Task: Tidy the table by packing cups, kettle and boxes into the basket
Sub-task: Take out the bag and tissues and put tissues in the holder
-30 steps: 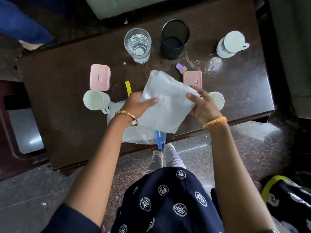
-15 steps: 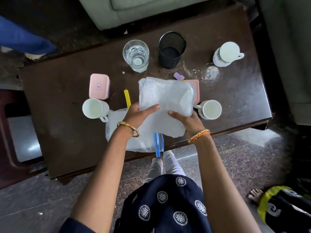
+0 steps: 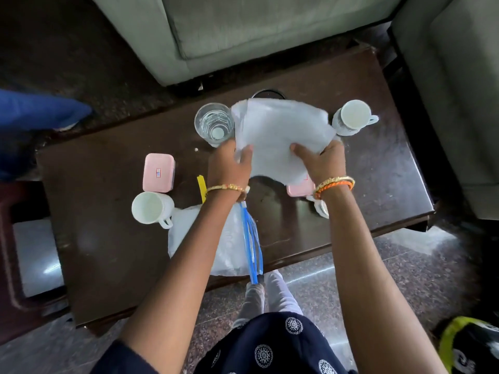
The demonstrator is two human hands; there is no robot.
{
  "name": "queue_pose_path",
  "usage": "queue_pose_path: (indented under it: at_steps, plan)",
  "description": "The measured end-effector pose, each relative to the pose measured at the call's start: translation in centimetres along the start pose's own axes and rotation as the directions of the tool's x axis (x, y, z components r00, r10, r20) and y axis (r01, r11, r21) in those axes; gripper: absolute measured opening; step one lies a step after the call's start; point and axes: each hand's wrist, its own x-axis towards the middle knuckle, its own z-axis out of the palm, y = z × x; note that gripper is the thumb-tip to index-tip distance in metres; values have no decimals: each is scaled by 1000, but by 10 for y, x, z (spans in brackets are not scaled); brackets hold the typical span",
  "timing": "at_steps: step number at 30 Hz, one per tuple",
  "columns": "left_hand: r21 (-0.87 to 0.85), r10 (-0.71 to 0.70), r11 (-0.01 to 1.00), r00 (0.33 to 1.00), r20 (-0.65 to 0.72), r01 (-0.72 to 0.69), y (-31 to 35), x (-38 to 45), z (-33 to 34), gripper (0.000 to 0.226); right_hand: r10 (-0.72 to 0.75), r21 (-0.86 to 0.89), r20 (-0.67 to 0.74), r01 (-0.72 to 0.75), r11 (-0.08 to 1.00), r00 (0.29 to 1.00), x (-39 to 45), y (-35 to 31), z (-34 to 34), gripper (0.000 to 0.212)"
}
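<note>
From the head camera, both hands hold a white bag (image 3: 280,136) up over the dark desk (image 3: 108,238). The left hand (image 3: 229,166) grips its left edge and the right hand (image 3: 321,160) grips its right edge. A pink box (image 3: 158,172) and a white cup (image 3: 151,207) sit at the left. Another cup (image 3: 351,117) stands far right. A glass (image 3: 214,124) is just left of the bag.

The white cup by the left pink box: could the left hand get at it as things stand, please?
Probably not right away. The left hand grips the white cloth together with the right hand. The white cup stands uncovered on the table beside that arm, so once the cloth is released the way looks free.
</note>
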Motion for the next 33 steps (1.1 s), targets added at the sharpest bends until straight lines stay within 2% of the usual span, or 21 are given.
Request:
queue_pose_path:
  at_steps: [4,7,9,13,16,19,21,23,26,30,33]
  plan:
    - [28,151,988,961,-232,-149,29,30,6,27,-164,10,-178,168,986,970,24,-29,13,10]
    - [62,149,989,934,-325,-136,39,48,14,32,-254,6,-262,264,964,931,35,-39,27,5]
    - [64,124,992,933,-338,-109,40,56,20,29,-254,29,-267,271,962,930,39,-43,36,7]
    - [93,73,995,946,-315,-46,39,66,25,29,-268,62,-223,288,956,937,48,-49,43,8]
    - [97,69,994,961,-268,-44,38,71,27,29,-295,-30,-167,295,955,941,53,-51,42,16]
    - [6,42,999,971,-237,-42,35,77,28,26,-162,-134,-148,142,981,976,61,-45,38,30]
    - [-2,23,1000,976,-218,-24,35,80,28,27,-100,-116,-184,80,990,978,65,-41,34,23]
    - [45,36,999,980,-198,-27,36,83,27,30,-137,-132,-240,107,985,961,66,-43,33,18]
    - [112,96,990,987,-130,-82,39,89,25,30,-276,-337,-256,182,924,926,71,-47,37,28]
    - [132,120,985,990,-77,-110,44,96,24,27,-304,-281,-218,239,930,927,79,-55,36,32]
    - [188,110,977,992,-64,-97,44,98,25,26,-252,-201,-131,223,954,959,81,-55,32,31]
